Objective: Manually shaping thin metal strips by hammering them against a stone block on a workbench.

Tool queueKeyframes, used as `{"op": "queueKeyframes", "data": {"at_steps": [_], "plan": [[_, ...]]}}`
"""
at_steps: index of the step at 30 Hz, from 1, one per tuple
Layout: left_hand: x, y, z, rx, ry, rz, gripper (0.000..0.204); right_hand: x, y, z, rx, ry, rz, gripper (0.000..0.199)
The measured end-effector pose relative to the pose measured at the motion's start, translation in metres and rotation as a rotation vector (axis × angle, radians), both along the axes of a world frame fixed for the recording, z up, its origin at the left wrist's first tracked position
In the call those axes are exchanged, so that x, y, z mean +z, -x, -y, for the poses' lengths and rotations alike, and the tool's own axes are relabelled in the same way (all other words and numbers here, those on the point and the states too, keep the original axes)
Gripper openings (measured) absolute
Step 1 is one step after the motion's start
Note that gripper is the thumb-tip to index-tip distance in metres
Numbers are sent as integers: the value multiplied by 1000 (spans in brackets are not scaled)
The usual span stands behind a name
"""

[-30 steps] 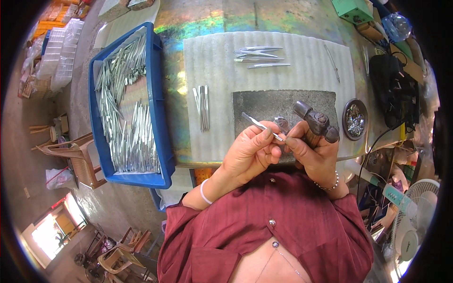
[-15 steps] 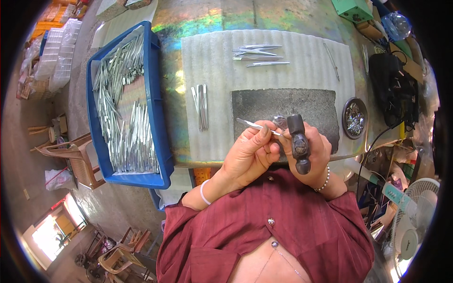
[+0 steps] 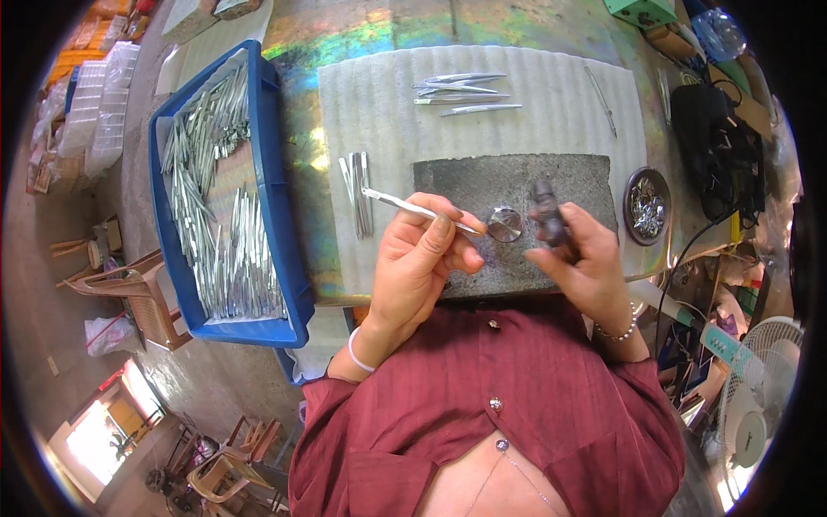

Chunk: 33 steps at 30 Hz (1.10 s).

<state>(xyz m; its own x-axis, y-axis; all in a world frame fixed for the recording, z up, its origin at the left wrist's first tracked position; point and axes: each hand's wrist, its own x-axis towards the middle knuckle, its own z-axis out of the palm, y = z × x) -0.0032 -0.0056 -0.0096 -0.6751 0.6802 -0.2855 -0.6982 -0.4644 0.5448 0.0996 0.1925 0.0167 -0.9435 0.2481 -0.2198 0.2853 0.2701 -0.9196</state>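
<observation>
My left hand pinches a slim silver metal piece between thumb and fingers. Its flat end, with a small hole, points up and left; the other end reaches toward a shiny round metal block. That block sits on a dark rectangular slab. To the right of it, my right hand is closed on a hammer with a dark head, held over the slab and slightly blurred. The hammer's handle is mostly hidden.
Several similar pieces lie on the white foam sheet, in a back group and a left group. A blue tray full of them stands left. On the right are a dish of shiny bits and a black bag.
My hands have moved apart. The left went left with the metal piece, whose far end now tips up; the right hand shifted right with the hammer, uncovering the round block.
</observation>
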Motion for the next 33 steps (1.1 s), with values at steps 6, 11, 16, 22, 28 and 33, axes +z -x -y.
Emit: {"op": "queueKeyframes", "data": {"at_steps": [6,11,16,22,28,33], "plan": [[1,-3,-9,-40,254,-391,9,-11,17,17,112,-301,-164,41],[-1,-5,-17,-68,391,-559,7,-10,11,12,33,-83,-95,38],[-1,-10,-23,-73,470,-646,6,-8,-5,0,-149,479,-99,27],[-4,-12,-27,-43,499,-748,6,-11,-12,-5,-91,394,-59,32],[-1,-14,-27,-39,538,-800,6,-12,-12,-7,-100,299,-28,36],[1,-12,-27,-55,538,-816,6,-13,-13,-9,-82,316,-54,33]]}}
